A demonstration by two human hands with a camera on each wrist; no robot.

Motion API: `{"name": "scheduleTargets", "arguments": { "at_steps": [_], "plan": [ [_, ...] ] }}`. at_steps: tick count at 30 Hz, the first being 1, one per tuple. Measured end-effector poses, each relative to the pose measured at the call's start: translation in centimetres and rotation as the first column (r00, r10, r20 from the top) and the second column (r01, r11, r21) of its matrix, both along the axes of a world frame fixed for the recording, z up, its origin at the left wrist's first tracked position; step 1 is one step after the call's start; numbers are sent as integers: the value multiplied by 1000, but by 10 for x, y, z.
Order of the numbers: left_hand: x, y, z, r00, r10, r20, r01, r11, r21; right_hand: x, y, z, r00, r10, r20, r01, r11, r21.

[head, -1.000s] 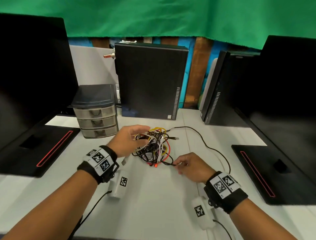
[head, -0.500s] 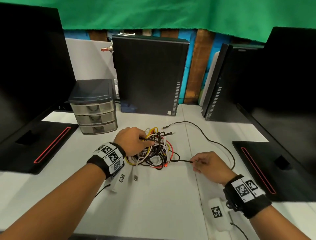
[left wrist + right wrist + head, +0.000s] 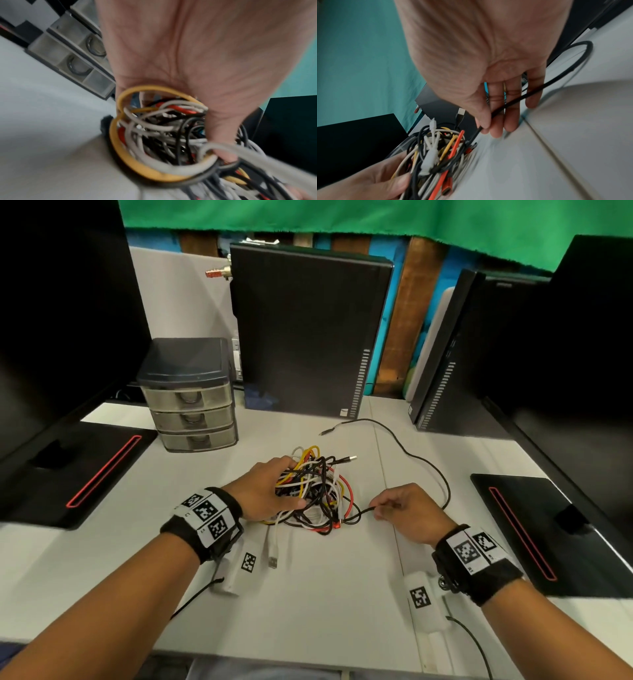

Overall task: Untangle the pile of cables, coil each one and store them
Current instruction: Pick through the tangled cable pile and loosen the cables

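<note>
Gripping the tangled pile of cables (image 3: 313, 491) at the middle of the white table (image 3: 325, 594), the left hand (image 3: 263, 491) has its fingers curled into the knot and its thumb pressed along the near side; the left wrist view shows yellow, white, red and black strands bunched against the palm (image 3: 180, 54). At about three o'clock from the pile, the right hand (image 3: 406, 511) pinches a black cable (image 3: 424, 463) between thumb and forefinger, the other fingers relaxed and lying side by side, their tips touching the tabletop in the right wrist view (image 3: 494, 117). That black cable leaves the tangle's near-right edge, passes through the pinch, loops round behind the hand and runs off toward twelve o'clock, ending in a small plug (image 3: 323, 433) lying free on the table. A white USB plug (image 3: 272, 559) trails from the pile toward six o'clock. At ten o'clock from the pile stands a small three-drawer organizer (image 3: 190, 402), all drawers closed. A black computer tower (image 3: 308, 337) stands upright at twelve o'clock, and black monitor bases (image 3: 78, 474) flank both sides.
</note>
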State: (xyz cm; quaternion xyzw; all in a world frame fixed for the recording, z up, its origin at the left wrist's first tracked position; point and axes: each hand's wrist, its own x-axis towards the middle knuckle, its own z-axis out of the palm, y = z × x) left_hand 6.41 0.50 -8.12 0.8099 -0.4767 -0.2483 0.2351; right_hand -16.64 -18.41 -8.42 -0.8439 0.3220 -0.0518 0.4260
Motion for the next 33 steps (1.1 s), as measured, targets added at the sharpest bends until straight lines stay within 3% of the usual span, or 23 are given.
{"name": "scheduleTargets", "arguments": {
  "at_steps": [13, 20, 25, 33],
  "plan": [
    [-6, -5, -5, 996, 68, 58, -69, 998, 8, 5, 23, 8, 988, 144, -47, -144, 989, -10],
    [-15, -8, 6, 969, 204, -138, -205, 979, 8, 9, 24, 4, 991, 127, -43, -128, 991, -30],
    [-23, -10, 6, 972, 233, -6, -233, 972, 7, 6, 26, 3, 975, 187, -121, -196, 978, -71],
    [-23, -9, 8, 971, 237, 30, -237, 971, 16, 2, 35, 9, 956, 183, -231, -235, 946, -223]
  ]
}}
